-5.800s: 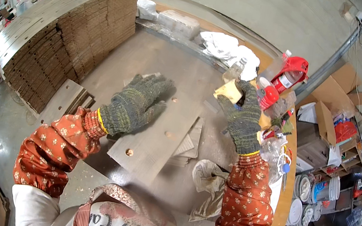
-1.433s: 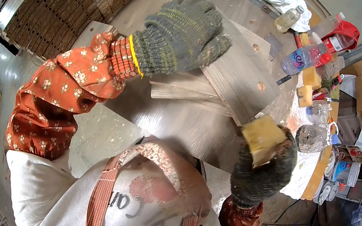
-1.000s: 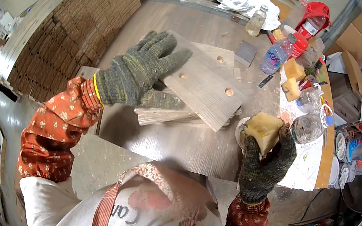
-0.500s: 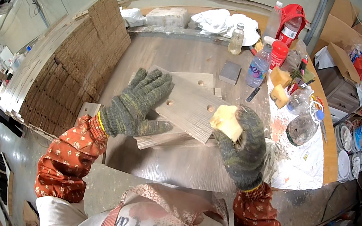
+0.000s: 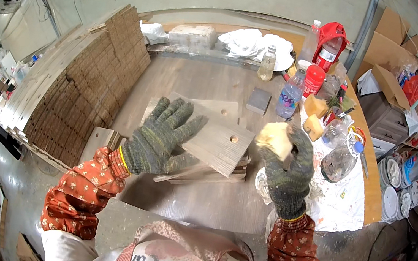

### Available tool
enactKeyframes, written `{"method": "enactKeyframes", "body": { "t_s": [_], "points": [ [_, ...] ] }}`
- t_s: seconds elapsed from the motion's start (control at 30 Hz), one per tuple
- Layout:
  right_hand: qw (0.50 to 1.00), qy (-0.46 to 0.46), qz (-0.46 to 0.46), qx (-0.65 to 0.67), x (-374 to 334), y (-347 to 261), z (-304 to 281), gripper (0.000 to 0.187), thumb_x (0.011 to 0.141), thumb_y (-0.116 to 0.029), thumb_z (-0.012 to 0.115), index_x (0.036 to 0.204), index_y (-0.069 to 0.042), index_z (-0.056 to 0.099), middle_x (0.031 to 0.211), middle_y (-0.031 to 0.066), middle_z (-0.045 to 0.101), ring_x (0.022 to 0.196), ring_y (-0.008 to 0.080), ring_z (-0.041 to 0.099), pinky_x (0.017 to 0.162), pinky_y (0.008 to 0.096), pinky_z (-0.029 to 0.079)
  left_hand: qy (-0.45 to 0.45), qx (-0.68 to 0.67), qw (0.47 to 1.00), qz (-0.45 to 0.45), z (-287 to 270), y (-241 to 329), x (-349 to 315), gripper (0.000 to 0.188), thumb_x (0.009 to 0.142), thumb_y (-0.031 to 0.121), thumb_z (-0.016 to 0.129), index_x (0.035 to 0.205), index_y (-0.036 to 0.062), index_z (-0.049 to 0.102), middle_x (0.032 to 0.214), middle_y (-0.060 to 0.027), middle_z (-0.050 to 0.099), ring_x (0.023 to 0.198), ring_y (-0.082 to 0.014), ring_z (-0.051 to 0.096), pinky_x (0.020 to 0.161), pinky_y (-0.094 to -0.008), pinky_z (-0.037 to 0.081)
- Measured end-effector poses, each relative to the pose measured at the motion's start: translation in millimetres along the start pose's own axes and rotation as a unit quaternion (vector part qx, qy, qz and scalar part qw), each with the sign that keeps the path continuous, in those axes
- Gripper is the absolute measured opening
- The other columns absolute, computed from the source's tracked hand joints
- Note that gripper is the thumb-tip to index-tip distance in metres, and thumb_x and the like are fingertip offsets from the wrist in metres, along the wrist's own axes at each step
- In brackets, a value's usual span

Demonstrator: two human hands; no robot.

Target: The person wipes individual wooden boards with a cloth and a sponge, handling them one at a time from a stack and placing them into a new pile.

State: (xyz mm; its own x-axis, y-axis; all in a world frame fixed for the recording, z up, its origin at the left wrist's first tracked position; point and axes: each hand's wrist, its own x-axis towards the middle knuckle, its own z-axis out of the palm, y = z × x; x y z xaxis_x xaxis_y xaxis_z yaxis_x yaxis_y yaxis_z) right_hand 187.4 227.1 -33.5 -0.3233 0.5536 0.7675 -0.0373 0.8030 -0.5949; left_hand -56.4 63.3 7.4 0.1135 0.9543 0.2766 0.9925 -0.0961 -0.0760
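My left hand (image 5: 158, 138), in a dark green knit glove, lies spread over the left part of a flat grey-brown wood-grain board (image 5: 220, 146) with a round hole near its right corner. Beneath that board are other boards (image 5: 215, 108), stacked askew. A pale yellow piece of sponge (image 5: 274, 138) is gripped in my gloved right hand (image 5: 289, 181), just right of the top board and apart from it. The sponge looks slightly blurred. Both forearms wear red flowered sleeves.
A tall stack of boards (image 5: 84, 75) stands at the left. A grey block (image 5: 258, 100), a water bottle (image 5: 290, 93), a red-labelled tub (image 5: 314, 81) and yellow sponge pieces (image 5: 313, 126) are at the right, beside a stained white cloth (image 5: 344, 202). White bundles (image 5: 241, 42) line the back.
My left hand has slid right over the top board, covering its left hole. My right hand has shifted right with the sponge, away from the board's edge. The whole view has tilted slightly.
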Motion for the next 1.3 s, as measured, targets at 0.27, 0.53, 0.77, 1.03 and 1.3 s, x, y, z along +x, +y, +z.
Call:
{"method": "enactKeyframes", "body": {
  "t_s": [0.27, 0.53, 0.77, 1.03, 1.3],
  "points": [
    [0.952, -0.29, -0.029, -0.092, 64.4, -20.1, 28.5, 0.048, 0.08, -0.02, 0.073, 0.123, -0.008, 0.056, 0.121, 0.0132, 0.059, 0.114, 0.0311, 0.056, 0.099, 0.0415, 0.043, 0.034, -0.012, 0.999, 0.023, 1.7, -9.2, -4.8, 0.074, 0.081, 0.045, 0.061, 0.143, 0.0103, 0.04, 0.143, -0.0254, 0.039, 0.133, -0.0454, 0.034, 0.114, -0.0571, 0.017],
    [0.996, -0.084, -0.041, -0.009, 58.0, 10.3, 18.3, 0.048, 0.076, -0.012, 0.079, 0.118, -0.004, 0.057, 0.113, 0.0148, 0.064, 0.105, 0.0273, 0.061, 0.093, 0.0365, 0.049, 0.092, 0.043, 0.995, 0.019, 10.5, 4.9, -6.5, 0.065, 0.082, 0.043, 0.065, 0.133, 0.005, 0.051, 0.13, -0.0236, 0.052, 0.124, -0.0419, 0.048, 0.111, -0.0579, 0.027],
    [0.999, 0.005, 0.032, 0.022, 25.8, 39.9, 8.2, 0.058, 0.076, -0.002, 0.078, 0.126, 0.002, 0.048, 0.13, 0.0154, 0.051, 0.117, 0.0251, 0.054, 0.099, 0.0366, 0.048, 0.116, 0.164, 0.977, 0.07, 10.3, 19.2, -16.4, 0.057, 0.084, 0.033, 0.058, 0.13, -0.0009, 0.053, 0.127, -0.0188, 0.055, 0.122, -0.0353, 0.051, 0.108, -0.0547, 0.037],
    [0.994, 0.073, 0.052, 0.057, 13.3, 54.8, 4.5, 0.064, 0.075, -0.003, 0.08, 0.129, 0.005, 0.047, 0.123, 0.0138, 0.051, 0.113, 0.0237, 0.054, 0.098, 0.0358, 0.045, 0.145, 0.071, 0.985, 0.054, -52.6, 14.5, -9.7, 0.052, 0.082, 0.026, 0.066, 0.127, 0.0019, 0.056, 0.117, -0.0132, 0.065, 0.102, -0.031, 0.064, 0.093, -0.0451, 0.049],
    [0.992, 0.062, 0.095, -0.063, -7.8, 50.6, -9.9, 0.06, 0.075, -0.007, 0.081, 0.125, 0.004, 0.049, 0.115, 0.0123, 0.055, 0.108, 0.0227, 0.056, 0.092, 0.0347, 0.047, -0.18, -0.272, 0.928, -0.179, -61.3, -39.7, 50.4, 0.068, 0.083, 0.04, 0.073, 0.132, -0.0012, 0.051, 0.136, -0.0232, 0.049, 0.122, -0.035, 0.051, 0.102, -0.039, 0.044]
  ]
}}
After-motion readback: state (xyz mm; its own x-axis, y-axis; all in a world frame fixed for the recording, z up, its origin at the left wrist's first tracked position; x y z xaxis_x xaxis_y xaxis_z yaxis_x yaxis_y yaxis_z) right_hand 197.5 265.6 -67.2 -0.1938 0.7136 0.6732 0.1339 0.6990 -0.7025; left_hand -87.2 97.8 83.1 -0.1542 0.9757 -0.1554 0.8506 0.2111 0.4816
